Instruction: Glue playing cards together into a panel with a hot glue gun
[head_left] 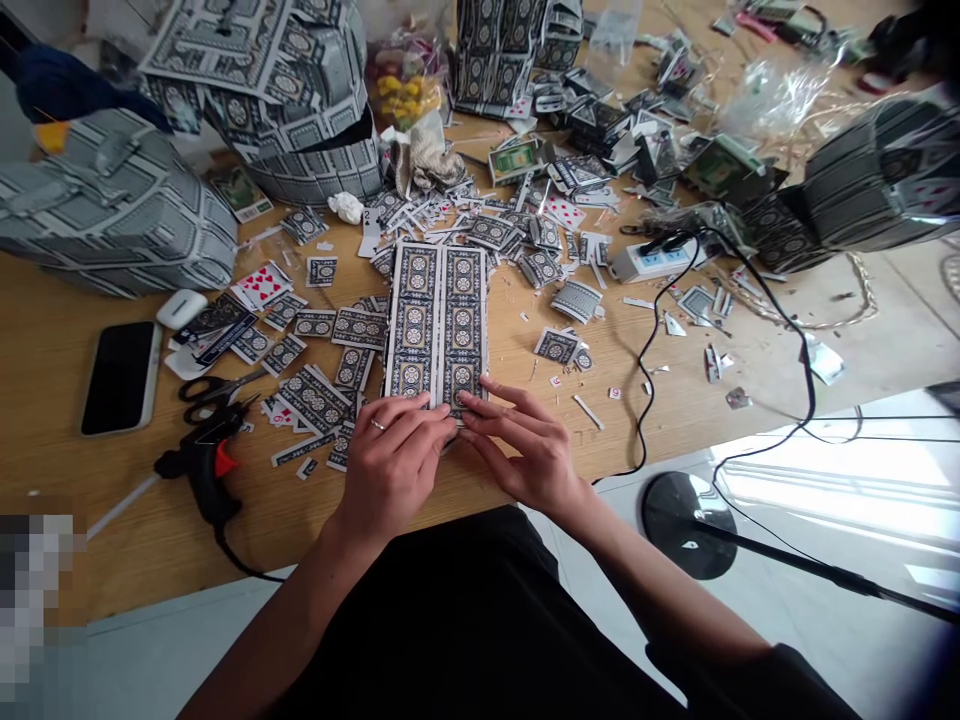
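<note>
A rectangular panel of patterned playing cards (438, 310), set in two columns with a pale strip between them, lies before me on the wooden table. My left hand (394, 455), with a ring on one finger, grips the panel's near left edge. At the near right edge, the fingers of my right hand (525, 445) lie on the cards while the thumb is at the border. Both hands are closed on the panel, close together. Cut card pieces (315, 400) are scattered to its left, and a small bent card piece (559, 345) sits to its right.
A black glue gun (206, 465), scissors (217, 388) and a phone (121, 378) lie at left. Woven card baskets (142, 210) stand behind. A power strip (660, 258) with a black cable (810, 370) is at right. A round black stand base (688, 525) rests on the floor.
</note>
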### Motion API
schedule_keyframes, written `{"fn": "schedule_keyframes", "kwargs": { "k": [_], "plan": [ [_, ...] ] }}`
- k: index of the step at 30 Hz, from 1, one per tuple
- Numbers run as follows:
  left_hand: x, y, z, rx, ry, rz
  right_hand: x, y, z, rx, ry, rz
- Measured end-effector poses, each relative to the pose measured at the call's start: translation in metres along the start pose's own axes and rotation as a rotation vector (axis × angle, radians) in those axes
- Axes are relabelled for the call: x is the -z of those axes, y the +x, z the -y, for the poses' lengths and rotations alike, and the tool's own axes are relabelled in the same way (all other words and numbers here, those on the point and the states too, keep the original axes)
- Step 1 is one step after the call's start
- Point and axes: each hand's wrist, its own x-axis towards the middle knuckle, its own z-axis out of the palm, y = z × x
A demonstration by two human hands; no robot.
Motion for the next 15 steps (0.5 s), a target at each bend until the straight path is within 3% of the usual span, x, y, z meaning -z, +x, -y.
{"fn": "schedule_keyframes", "kwargs": {
  "k": [15],
  "plan": [
    [-0.0007, -0.0008, -0.0004, 0.001, 0.000, -0.010, -0.0001, 0.0002, -0.0001, 0.004, 0.004, 0.000]
  ]
}}
